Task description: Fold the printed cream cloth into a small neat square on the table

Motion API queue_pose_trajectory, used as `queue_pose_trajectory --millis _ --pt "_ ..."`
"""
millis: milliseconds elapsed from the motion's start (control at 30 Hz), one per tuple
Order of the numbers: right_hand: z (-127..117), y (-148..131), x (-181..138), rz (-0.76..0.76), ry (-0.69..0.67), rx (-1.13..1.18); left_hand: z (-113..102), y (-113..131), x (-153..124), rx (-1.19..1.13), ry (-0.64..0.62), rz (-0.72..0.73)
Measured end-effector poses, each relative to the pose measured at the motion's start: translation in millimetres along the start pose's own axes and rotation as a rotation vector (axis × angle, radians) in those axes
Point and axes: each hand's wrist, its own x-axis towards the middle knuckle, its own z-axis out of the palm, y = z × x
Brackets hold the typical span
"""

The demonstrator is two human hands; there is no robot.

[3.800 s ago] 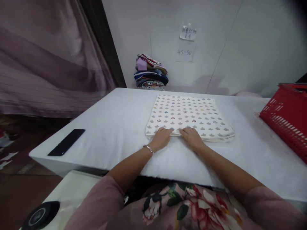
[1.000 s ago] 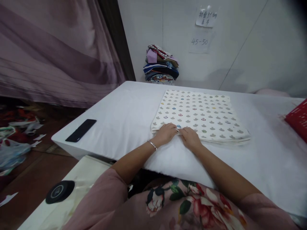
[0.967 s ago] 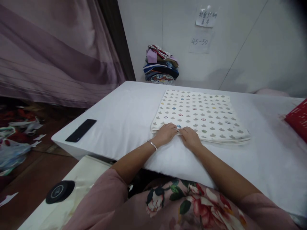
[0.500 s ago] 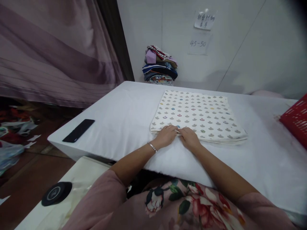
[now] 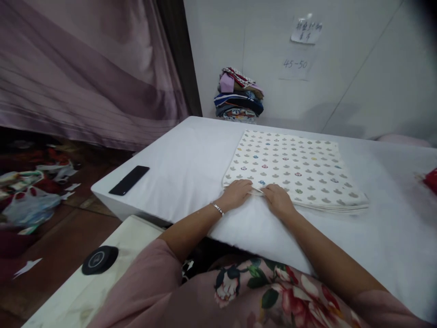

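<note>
A white cloth (image 5: 290, 166) printed with small grey and coloured motifs lies folded in layers on the white table. At its near edge, toward the left corner, my left hand (image 5: 237, 193) is closed on the layered border, thumb side toward the middle. My right hand (image 5: 277, 199) grips the same edge a little farther right. Between the two hands a fold of the edge shows slightly lifted. The fingertips are partly hidden by the backs of the hands.
A black phone (image 5: 129, 180) lies near the left edge of the white table (image 5: 191, 159). Folded fabrics (image 5: 239, 98) are stacked against the wall behind. A black round object (image 5: 100, 260) sits on a lower white surface at left. A red item (image 5: 432, 179) shows at the right edge.
The camera view has turned left, so everything appears shifted right. My hands stay on the cloth's near edge, and the gap between them has widened slightly.
</note>
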Motion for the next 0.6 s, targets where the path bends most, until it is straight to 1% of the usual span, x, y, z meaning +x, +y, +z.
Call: queue_pose_trajectory --millis 133,267,433,600 --pt "1 0 -1 0.003 0.023 0.024 -11 -16 -13 0.052 -0.020 -0.042" --pt "1 0 -1 0.014 0.017 0.040 -21 -32 -27 0.116 -0.034 -0.100" --pt "1 0 -1 0.009 0.017 0.038 -32 -45 -38 0.192 -0.046 -0.180" --pt "1 -2 -1 -0.007 0.040 0.027 -38 -54 -39 0.128 -0.025 -0.197"
